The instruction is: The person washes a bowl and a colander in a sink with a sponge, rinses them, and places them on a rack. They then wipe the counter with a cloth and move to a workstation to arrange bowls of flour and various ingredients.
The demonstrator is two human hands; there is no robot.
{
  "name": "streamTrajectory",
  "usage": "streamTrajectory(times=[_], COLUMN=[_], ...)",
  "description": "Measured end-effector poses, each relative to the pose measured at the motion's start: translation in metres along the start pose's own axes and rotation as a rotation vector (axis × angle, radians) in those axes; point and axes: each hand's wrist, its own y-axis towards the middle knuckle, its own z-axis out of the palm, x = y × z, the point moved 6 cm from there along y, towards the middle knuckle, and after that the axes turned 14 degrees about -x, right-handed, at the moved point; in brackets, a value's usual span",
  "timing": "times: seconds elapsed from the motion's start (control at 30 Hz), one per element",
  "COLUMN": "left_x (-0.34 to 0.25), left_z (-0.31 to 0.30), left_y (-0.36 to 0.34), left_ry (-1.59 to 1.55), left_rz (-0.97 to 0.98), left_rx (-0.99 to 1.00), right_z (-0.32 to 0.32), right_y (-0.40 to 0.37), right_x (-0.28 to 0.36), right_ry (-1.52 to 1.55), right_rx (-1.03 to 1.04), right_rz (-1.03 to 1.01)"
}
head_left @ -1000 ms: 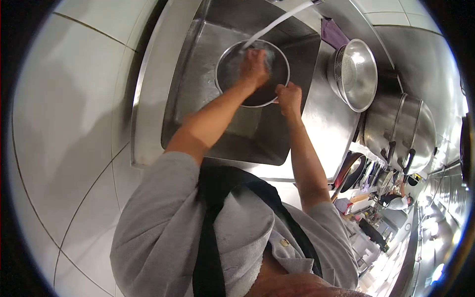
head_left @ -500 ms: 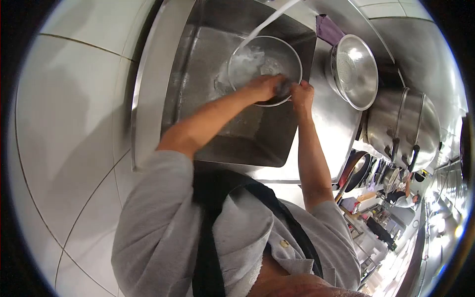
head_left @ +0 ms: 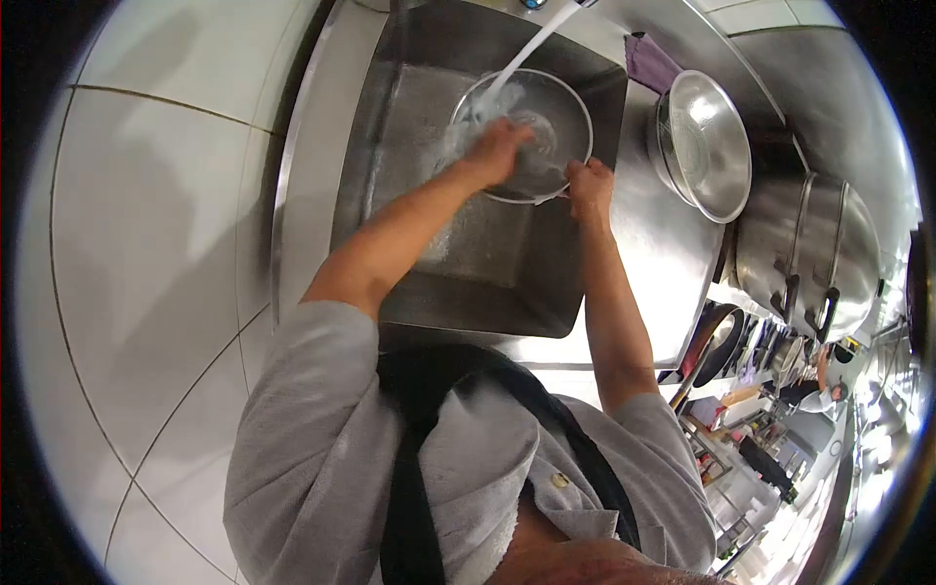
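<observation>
A round metal bowl (head_left: 561, 107) with a bright rim is held inside the deep steel sink (head_left: 429, 283). Its near right rim is gripped by my right hand (head_left: 591, 187), fingers closed around the edge. My left hand (head_left: 495, 154) reaches over the bowl's inside, close to where the water lands. Motion blurs its fingers, and I cannot make out whether anything is in them. A white stream of water (head_left: 531, 47) runs from the tap (head_left: 585, 3) into the bowl's far left part and splashes there.
Stacked metal bowls (head_left: 710, 146) tilt on the steel counter (head_left: 648, 253) at right, with a purple cloth (head_left: 651, 64) behind them. Beyond is a large steel pot (head_left: 809, 255). White tiles (head_left: 146, 214) flank the left. Pans and another person (head_left: 819, 395) appear far right.
My left hand has moved left and away from my right hand, toward the water stream. The dark lump seen between my hands earlier no longer shows. My right hand stays at the bowl's rim.
</observation>
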Motion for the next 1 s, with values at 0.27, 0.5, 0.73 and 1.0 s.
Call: streamTrajectory(times=[0.27, 0.5, 0.73, 1.0], left_x=[-0.015, -0.099, -0.040, -0.084], left_z=[0.025, -0.033, -0.056, -0.078], left_y=[0.020, -0.033, 0.012, 0.009], left_ry=[-0.386, 0.073, -0.542, -0.115], left_rz=[-0.136, 0.002, -0.241, 0.082], left_rx=[-0.220, 0.640, 0.723, -0.416], right_z=[0.020, 0.006, 0.013, 0.011], right_y=[-0.004, 0.028, -0.011, -0.002], right_x=[-0.014, -0.040, 0.008, -0.019], right_ry=[0.065, -0.045, -0.234, 0.089], right_rx=[0.086, 0.258, 0.470, 0.020], right_rz=[0.011, 0.409, -0.197, -0.076])
